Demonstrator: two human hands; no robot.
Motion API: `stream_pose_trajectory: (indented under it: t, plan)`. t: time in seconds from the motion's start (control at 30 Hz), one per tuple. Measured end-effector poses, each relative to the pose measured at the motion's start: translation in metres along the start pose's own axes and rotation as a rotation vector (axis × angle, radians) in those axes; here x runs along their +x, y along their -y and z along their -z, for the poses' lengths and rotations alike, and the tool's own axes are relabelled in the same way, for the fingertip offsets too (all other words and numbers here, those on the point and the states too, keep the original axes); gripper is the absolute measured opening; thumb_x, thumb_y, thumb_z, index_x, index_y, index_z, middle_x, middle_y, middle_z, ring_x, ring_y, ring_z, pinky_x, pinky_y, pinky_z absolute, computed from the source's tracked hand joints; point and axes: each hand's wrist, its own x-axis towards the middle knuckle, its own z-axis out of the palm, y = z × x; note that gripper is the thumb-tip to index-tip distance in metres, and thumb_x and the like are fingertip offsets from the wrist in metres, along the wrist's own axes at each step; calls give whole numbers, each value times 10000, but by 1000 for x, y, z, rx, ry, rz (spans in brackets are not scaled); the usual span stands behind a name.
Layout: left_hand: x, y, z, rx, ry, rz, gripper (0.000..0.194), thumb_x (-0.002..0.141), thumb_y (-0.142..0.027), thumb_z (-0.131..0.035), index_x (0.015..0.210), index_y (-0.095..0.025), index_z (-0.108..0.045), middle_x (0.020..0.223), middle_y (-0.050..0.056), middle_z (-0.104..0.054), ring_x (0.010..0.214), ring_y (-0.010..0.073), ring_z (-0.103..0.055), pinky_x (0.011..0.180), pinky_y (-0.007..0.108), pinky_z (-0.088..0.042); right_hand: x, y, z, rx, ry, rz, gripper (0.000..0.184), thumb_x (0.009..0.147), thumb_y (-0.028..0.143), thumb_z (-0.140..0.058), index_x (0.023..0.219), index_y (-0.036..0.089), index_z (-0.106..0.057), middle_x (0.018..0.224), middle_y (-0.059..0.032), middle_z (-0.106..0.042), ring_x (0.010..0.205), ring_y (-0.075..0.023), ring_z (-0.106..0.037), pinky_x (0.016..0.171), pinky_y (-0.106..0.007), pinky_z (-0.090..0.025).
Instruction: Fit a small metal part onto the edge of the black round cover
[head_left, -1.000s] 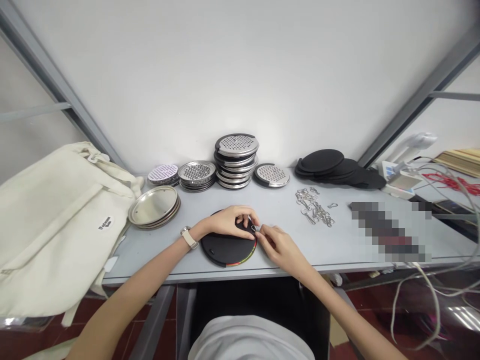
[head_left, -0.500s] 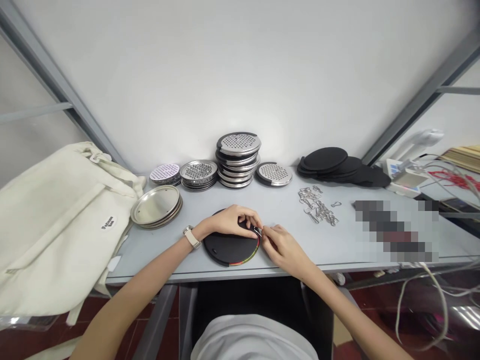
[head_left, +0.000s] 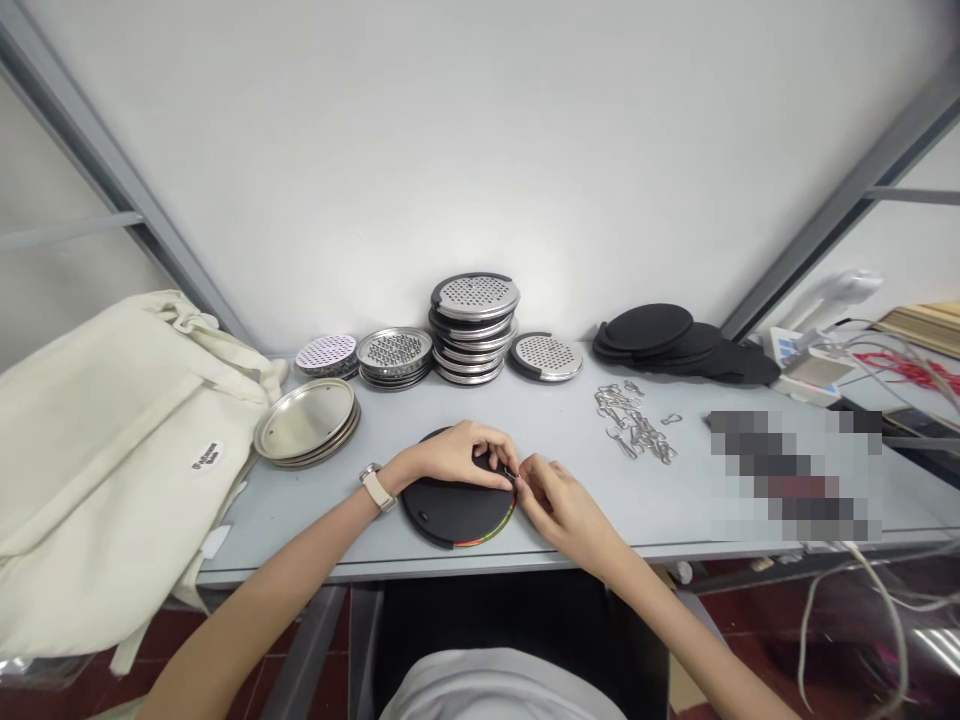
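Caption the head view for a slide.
Both hands, left and right, work a small metal clip at the edge of a black disc.

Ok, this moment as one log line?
left hand: on black disc | right hand: pinching metal clip at disc's edge | behind: perforated metal discs, stacked | right: loose clips

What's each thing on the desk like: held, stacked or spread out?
Left hand: on black disc, fingers bent
Right hand: fingers pinched at disc's edge
Black disc: lying flat
Tall grater stack: piled up
Metal plates: stacked
Metal clips: loosely scattered
Black covers: overlapping heap
Watch: strapped on left wrist
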Motion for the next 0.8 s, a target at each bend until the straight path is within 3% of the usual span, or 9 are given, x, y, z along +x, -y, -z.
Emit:
stream_pose_trajectory:
  t: [0.6, 0.8]
  plan:
    - [1, 2, 1, 15, 19, -9, 225, 752, -197, -696, 966, -137, -664, 853, 34, -659, 759, 103, -549, 687, 199, -420, 0, -8, -3, -101, 4, 57, 237, 992, 238, -289, 773, 224, -380, 684, -8, -506, 665, -186, -479, 637, -294, -383]
    - [0, 1, 0, 25, -24, -40, 252, 723, -191, -718, 952, -131, -631, 872, 30, -645, 713, 88, -534, 668, 199, -423, 1, -4, -11, -300, -36, 150, 205, 976, 203, -308, 847, 183, -465, 674, -36, -538, 658, -206, -471, 685, -319, -385]
